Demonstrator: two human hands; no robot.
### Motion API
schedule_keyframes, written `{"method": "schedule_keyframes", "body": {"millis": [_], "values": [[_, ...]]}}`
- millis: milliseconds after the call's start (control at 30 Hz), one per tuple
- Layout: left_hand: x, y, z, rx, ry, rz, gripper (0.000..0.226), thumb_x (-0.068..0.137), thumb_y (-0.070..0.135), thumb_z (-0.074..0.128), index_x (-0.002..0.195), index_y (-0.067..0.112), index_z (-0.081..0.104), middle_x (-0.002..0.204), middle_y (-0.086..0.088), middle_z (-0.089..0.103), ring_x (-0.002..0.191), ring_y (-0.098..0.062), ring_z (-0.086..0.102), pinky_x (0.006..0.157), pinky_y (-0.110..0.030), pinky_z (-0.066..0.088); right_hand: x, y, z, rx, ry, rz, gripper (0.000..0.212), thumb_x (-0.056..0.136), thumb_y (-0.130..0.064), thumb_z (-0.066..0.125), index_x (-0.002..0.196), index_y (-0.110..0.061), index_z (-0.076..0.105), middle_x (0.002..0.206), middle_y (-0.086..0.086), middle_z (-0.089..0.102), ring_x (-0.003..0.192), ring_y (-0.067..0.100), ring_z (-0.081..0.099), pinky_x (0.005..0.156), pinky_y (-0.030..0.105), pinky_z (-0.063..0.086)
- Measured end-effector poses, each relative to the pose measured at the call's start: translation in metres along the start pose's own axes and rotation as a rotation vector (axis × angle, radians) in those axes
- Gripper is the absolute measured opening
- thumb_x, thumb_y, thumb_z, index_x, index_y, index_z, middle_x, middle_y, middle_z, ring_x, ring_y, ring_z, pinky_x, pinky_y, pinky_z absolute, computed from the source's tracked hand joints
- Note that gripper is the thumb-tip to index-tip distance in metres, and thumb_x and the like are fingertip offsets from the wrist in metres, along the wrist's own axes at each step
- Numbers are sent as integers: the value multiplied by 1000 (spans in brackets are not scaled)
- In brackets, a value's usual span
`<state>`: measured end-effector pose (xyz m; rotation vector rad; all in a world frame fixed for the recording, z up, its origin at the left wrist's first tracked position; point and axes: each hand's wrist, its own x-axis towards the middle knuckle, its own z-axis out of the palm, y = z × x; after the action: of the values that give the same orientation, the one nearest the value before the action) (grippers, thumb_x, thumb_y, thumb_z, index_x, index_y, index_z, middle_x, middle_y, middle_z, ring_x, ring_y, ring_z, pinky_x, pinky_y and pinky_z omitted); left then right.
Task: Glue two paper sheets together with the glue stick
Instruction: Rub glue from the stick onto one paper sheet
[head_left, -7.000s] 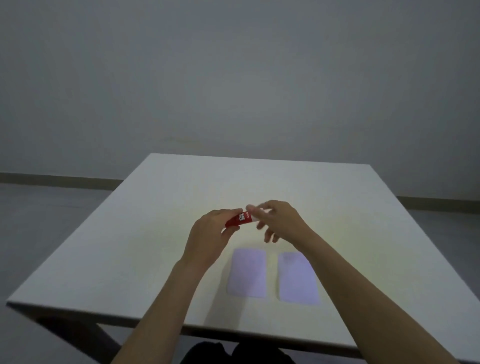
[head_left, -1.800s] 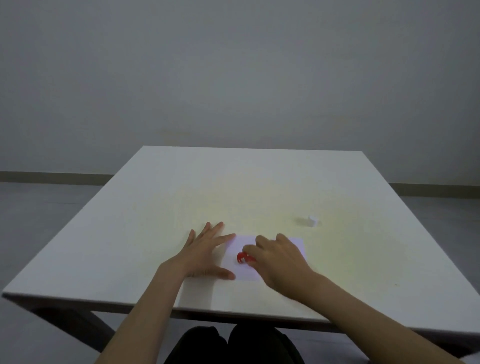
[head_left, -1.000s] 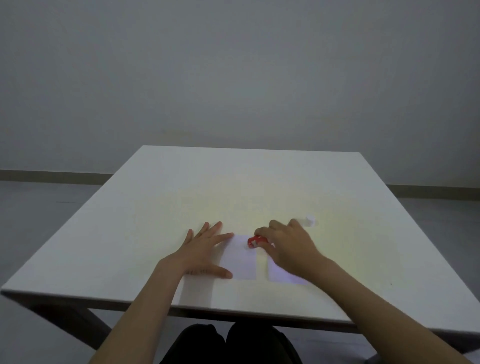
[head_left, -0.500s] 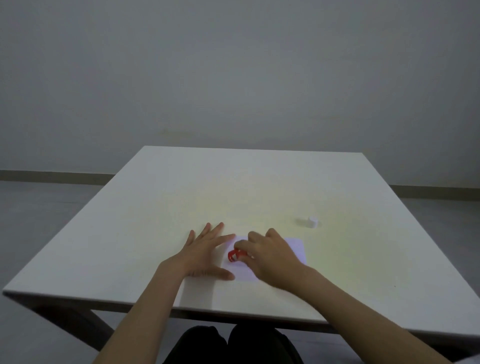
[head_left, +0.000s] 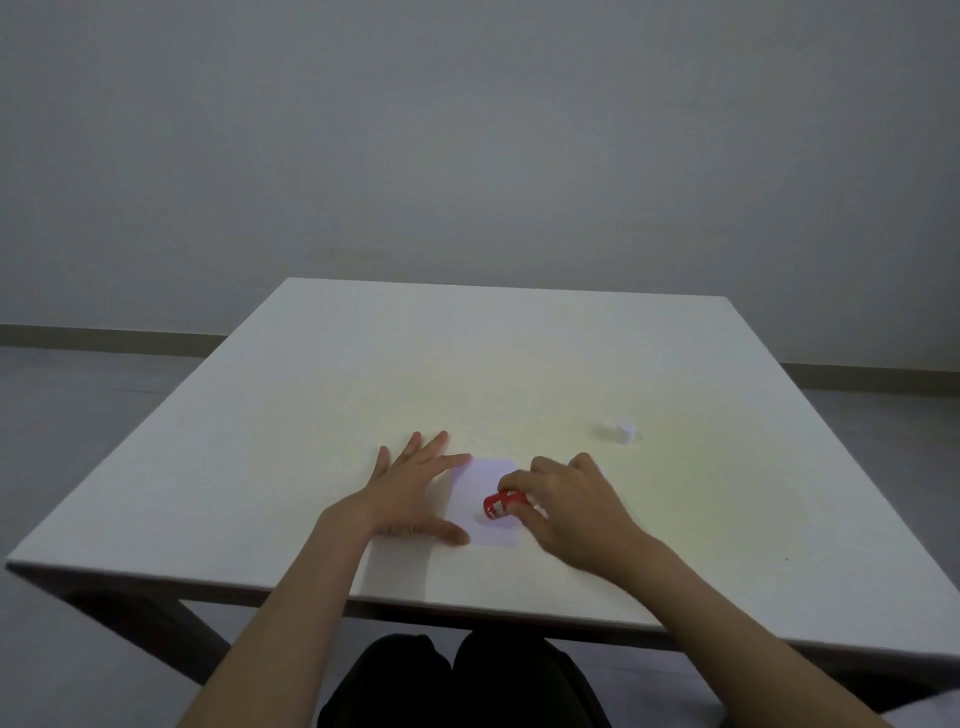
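head view: the right hand (head_left: 576, 512) is closed around the glossy red glue stick (head_left: 501, 505), its long axis tilting toward 8 o'clock onto the thin pale paper sheet (head_left: 480, 530). the left hand (head_left: 410, 493), fingers spread flat and gripping nothing, pins that sheet's 9 o'clock edge on the smooth white table (head_left: 311, 415); a small white cap (head_left: 626, 432) stands at 2 o'clock.

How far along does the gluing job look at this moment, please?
Done: the white cap is off, set aside on the table. In hand: the right hand rubs the glue stick on the left sheet, steadied by the left hand. Left: joining the sheets.
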<state>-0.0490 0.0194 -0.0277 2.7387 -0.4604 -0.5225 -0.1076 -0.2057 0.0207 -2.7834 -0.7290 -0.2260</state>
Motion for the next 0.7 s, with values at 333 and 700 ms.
{"method": "schedule_keyframes", "body": {"millis": [333, 700], "values": [[-4, 2, 0, -123, 22, 5, 106, 58, 62, 73, 144, 49, 13, 161, 10, -10, 145, -15, -24, 109, -51, -24, -4, 9, -12, 551, 161, 433, 23, 94, -27, 53, 110, -21, 68, 87, -5, 71, 76, 12, 63, 70, 24, 47], [-7, 4, 2, -250, 98, 2, 93, 60, 55, 75, 139, 55, 25, 160, 13, 1, 146, -10, -18, 111, -48, -26, -9, -9, -22, 1783, -90, 728, 32, 95, -28, 49, 108, -5, 67, 66, 1, 59, 52, 13, 45, 57, 24, 31]]}}
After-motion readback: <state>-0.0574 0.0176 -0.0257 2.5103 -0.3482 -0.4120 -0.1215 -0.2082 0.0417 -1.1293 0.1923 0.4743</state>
